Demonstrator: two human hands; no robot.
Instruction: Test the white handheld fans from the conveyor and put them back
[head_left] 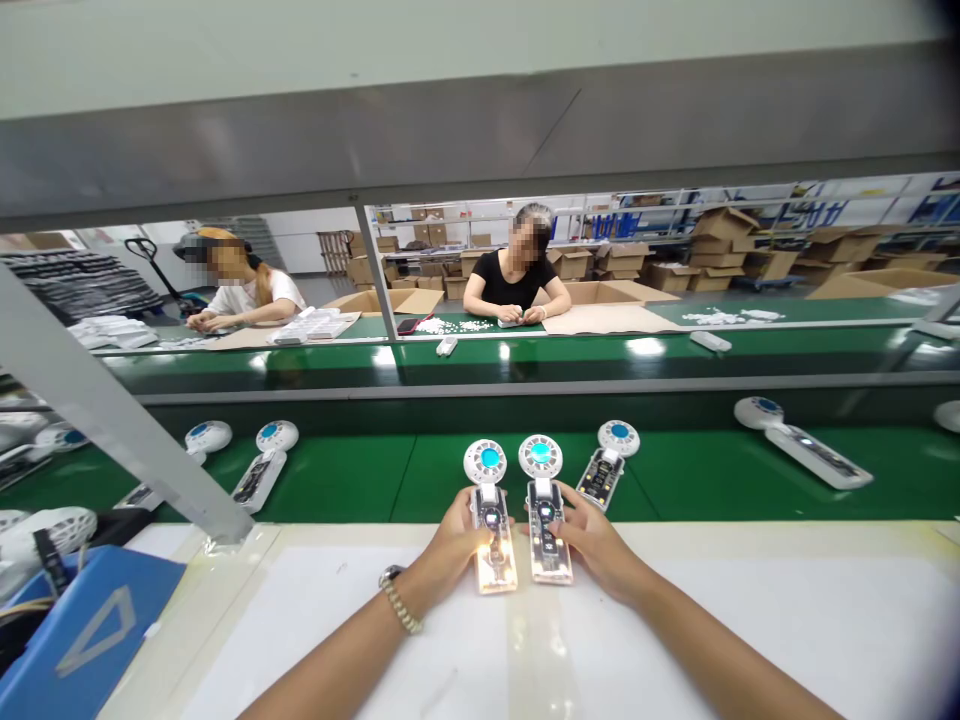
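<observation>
Side by side over the white worktop are two small white devices, each with a round, blue-centred head and a clear body showing circuitry. My left hand [455,541] is closed around the left device [494,560], its thumb on the front; warm lights glow at its lower end. My right hand [598,545] grips the right device [550,555], thumb also on the front, with its head lit cyan. Just behind my right hand, a similar device [602,474] lies on the green belt [435,490].
More devices lie on the belt at left [260,478] and right [817,455]. A blue bin [112,630] stands at the left, beside a slanted metal post [120,400]. Across the line, two people sit working among cardboard boxes. A shelf [450,130] spans overhead.
</observation>
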